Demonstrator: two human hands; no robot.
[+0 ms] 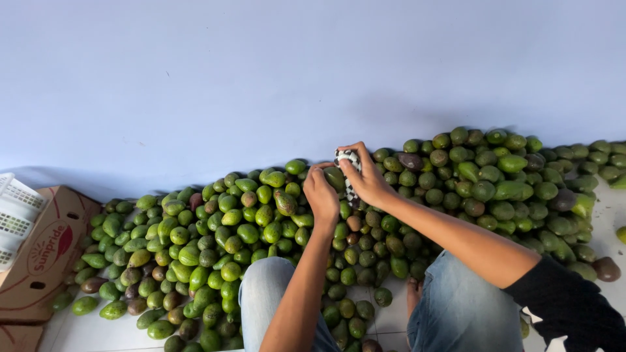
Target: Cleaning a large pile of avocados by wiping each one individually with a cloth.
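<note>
Your left hand (321,193) has its fingers curled shut around a green avocado (335,177), the thumb and fingertips pinching it from the left so that only part of the fruit shows between your two hands. Your right hand (366,177) is closed on a black-and-white checked cloth (347,158), pressing it against the avocado's right side; the cloth's tail hangs down just below your palm. The avocado sits up above the heap, in front of you at the middle of the view, with what shows of its long axis running roughly upright, though which end is the stem end you cannot tell, as your fingers cover it. Both forearms reach forward and upward from your knees, the left one nearly straight up the frame, the right one slanting in from the lower right out of a black sleeve (574,306). The wrists bend inward so the hands meet. Below them the pile of avocados (215,241) spreads across the white tiled floor (391,319) against the pale wall (261,78), with a cardboard box (45,261) and a white basket (16,208) at the far left.
</note>
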